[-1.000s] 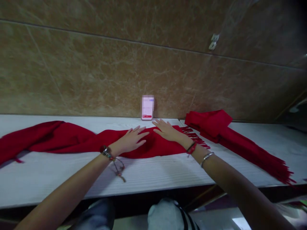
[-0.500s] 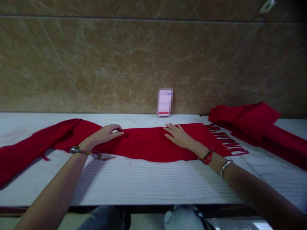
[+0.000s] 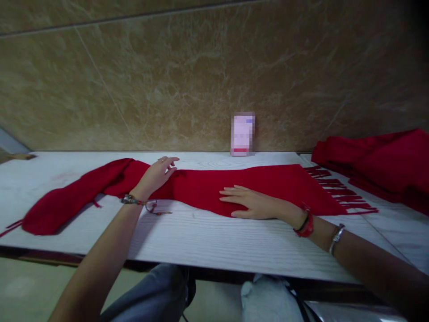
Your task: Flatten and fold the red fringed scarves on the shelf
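Note:
A long red scarf (image 3: 208, 188) with a fringed right end lies stretched across a white wood-grain table (image 3: 214, 241). My left hand (image 3: 156, 175) rests on the scarf's upper edge left of centre, fingers extended and slightly curled. Flat on the scarf's near edge, just right of centre, lies my right hand (image 3: 251, 202), fingers straight and pointing left. Both wrists wear bracelets. The scarf's left part is bunched and reaches toward the table's left front edge.
A second red scarf (image 3: 378, 161) lies folded in a heap at the right back. A small pink-white card (image 3: 242, 134) leans against the brown marble wall. My knees show below the table's front edge.
My left hand has slid left along the scarf and my right hand has moved to the near edge, flattening the middle. The view has shifted left.

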The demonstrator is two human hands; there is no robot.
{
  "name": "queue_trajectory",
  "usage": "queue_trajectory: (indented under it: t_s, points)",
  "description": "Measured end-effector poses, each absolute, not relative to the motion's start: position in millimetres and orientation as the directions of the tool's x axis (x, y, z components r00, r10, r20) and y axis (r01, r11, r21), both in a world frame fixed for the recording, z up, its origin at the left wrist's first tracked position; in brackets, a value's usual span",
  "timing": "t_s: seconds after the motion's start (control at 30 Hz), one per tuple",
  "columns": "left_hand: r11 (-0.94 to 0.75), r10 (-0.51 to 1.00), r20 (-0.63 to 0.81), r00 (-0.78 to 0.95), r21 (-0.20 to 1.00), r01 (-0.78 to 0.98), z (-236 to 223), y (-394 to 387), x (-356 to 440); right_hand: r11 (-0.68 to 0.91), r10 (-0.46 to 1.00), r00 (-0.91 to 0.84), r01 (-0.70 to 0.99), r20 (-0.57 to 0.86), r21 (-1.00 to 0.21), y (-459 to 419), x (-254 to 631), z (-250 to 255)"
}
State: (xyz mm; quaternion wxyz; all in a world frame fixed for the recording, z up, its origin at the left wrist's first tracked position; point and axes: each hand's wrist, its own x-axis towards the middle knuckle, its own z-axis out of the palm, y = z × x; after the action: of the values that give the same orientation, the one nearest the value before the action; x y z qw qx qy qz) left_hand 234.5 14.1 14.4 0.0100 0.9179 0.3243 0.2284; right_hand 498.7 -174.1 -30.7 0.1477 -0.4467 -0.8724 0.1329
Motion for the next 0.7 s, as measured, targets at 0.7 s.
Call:
queue_trajectory:
  t_s: [0.7]
  points:
    - [-0.922,0.312,0.156,0.937,-0.186,0.338,3.6,-58.3,273.1,0.575,0.818,-0.503,0.710,0.280,-0.407,-172.1,500.1,-32.2]
